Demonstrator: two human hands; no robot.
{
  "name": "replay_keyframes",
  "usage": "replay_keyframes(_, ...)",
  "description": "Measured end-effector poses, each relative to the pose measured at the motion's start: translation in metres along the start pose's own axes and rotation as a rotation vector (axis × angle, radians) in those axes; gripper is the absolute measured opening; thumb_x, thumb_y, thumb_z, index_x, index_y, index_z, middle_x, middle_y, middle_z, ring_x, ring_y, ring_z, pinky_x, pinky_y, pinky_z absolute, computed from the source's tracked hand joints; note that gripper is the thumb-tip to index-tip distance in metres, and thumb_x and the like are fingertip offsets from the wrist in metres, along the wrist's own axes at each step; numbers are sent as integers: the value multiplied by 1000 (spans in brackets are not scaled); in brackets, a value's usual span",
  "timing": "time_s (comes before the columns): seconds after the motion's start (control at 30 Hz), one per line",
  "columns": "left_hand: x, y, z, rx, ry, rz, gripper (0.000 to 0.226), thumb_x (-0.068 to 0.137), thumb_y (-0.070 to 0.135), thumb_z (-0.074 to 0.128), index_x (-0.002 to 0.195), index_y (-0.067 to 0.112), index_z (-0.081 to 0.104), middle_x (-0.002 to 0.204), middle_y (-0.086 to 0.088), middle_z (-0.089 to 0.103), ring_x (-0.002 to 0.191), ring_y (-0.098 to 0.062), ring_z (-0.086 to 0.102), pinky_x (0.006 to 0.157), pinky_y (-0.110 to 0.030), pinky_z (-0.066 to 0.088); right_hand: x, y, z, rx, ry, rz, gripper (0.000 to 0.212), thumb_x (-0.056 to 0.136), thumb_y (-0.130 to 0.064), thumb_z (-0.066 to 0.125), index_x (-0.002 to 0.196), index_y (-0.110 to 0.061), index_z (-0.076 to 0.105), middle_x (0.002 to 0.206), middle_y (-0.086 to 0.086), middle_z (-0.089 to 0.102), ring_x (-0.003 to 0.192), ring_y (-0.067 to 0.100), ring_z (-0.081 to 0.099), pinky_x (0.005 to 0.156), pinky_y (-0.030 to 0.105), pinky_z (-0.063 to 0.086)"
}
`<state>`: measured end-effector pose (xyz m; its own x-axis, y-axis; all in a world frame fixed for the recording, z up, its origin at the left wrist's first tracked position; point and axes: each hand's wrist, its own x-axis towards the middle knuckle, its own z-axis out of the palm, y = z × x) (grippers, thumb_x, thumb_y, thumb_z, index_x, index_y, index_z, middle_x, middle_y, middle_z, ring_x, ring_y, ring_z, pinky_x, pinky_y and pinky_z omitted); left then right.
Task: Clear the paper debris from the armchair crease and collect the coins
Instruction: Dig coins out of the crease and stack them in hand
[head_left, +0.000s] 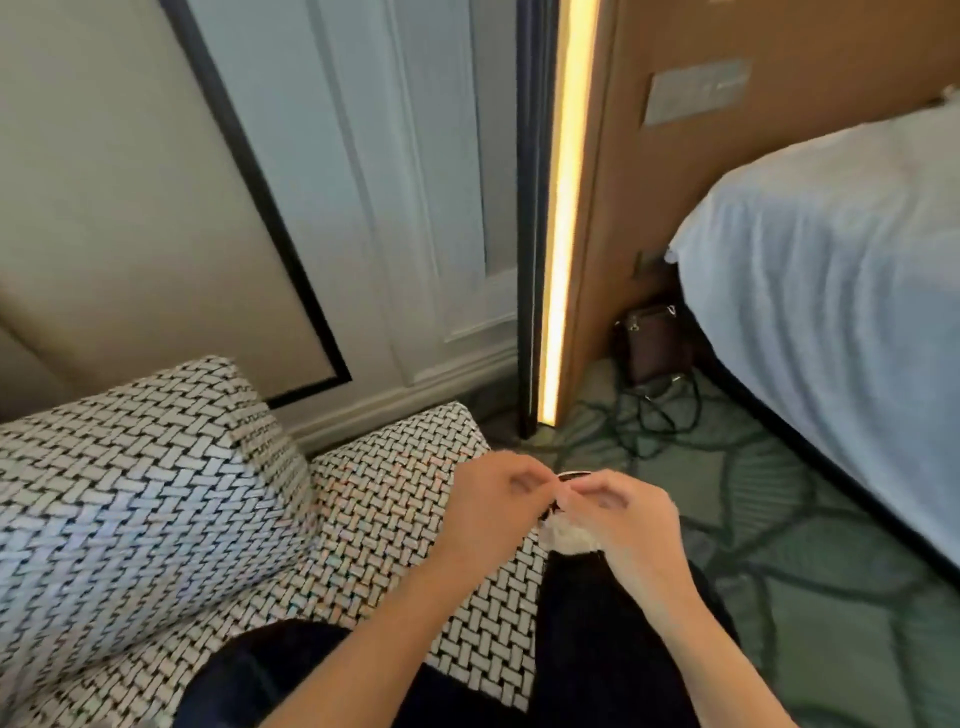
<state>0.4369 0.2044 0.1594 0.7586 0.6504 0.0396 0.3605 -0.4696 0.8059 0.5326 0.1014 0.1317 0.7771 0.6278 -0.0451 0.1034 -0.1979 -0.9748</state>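
Just beneath the right hand (618, 514), its curled fingers clutch a crumpled paper wad (569, 538) against the palm. The left hand (496, 499) meets it fingertip to fingertip, thumb and forefinger drawn together; whether they pinch anything is too blurred to tell. No coins show. The armchair crease (310, 488) lies left of the fingers and runs front to back, so the nearer left hand should reach it.

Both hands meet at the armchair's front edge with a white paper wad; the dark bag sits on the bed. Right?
Not quite: the head view shows the dark bag on the carpet beside the bed, not on it. The right hand does hold the white paper wad.
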Motion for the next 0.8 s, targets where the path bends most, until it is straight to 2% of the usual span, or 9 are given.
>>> replay_keyframes(0.1, 21, 13, 37, -24, -51, 2, 15, 80, 24, 69, 74, 37, 64, 73, 19, 63, 78, 11, 56, 70, -8, 46, 12, 9, -27, -14, 70, -7, 10, 76, -9, 75, 70, -17, 73, 67, -2, 70, 62, 3, 62, 60, 9, 45)
replay_keyframes(0.2, 37, 13, 55, -87, -73, -11, 9, 78, 22, 72, 83, 28, 66, 76, 17, 63, 72, 10, 58, 65, -6, 45, 22, 20, -39, -49, 113, -23, 4, 77, -12, 75, 73, -14, 73, 70, -6, 70, 65, 0, 62, 63, 7, 43)
replay_keyframes(0.3, 47, 7, 67, -51, -140, -14, 9, 80, 21, 72, 89, 25, 71, 79, 17, 66, 74, 9, 59, 67, -4, 45, 28, 37, -39, -115, 158, 8, 3, 79, -19, 74, 76, -19, 72, 72, -12, 69, 69, -3, 63, 68, 8, 44)
replay_keyframes(0.4, 54, -6, 71, 0, -123, -54, 7, 78, 17, 74, 82, 22, 75, 69, 14, 67, 68, 3, 61, 67, -4, 44, 31, 54, -30, -127, 143, 35, 7, 81, -18, 72, 82, -24, 71, 78, -13, 69, 74, -8, 62, 69, 4, 43)
replay_keyframes(0.47, 60, -15, 74, 13, -105, -99, 7, 77, 15, 74, 80, 21, 75, 64, 12, 66, 62, 0, 61, 66, -5, 45, 32, 65, -27, -57, 121, 83, 17, 80, -16, 72, 96, -21, 70, 88, -11, 70, 80, -6, 63, 75, 8, 45)
replay_keyframes(0.53, 68, -23, 78, -25, -82, -194, 8, 78, 13, 74, 79, 21, 74, 63, 10, 66, 60, 0, 63, 66, -5, 46, 32, 77, -26, 19, 144, 155, 29, 80, -16, 70, 109, -20, 65, 98, -10, 68, 88, -3, 63, 82, 13, 46)
replay_keyframes(0.63, 81, -31, 89, -215, -20, -441, 7, 80, 7, 71, 84, 12, 74, 75, -1, 71, 69, -8, 69, 76, -20, 56, 29, 94, -26, 134, 349, 248, 18, 87, -24, 63, 104, -24, 65, 90, -12, 68, 87, -6, 62, 76, 7, 44)
replay_keyframes(0.73, 92, -39, 103, -428, 33, -676, 13, 82, 1, 68, 95, 2, 71, 88, -9, 70, 80, -17, 69, 80, -27, 56, 31, 103, -23, 352, 488, 323, 21, 96, -18, 47, 100, -21, 67, 90, -5, 69, 90, 7, 65, 88, 27, 49)
replay_keyframes(0.8, 94, -41, 113, -549, 41, -782, 17, 84, -2, 65, 101, 0, 68, 88, -11, 68, 79, -17, 67, 76, -24, 56, 31, 106, -21, 337, 476, 330, 27, 98, -14, 41, 96, -22, 66, 90, -4, 69, 91, 9, 64, 90, 32, 49)
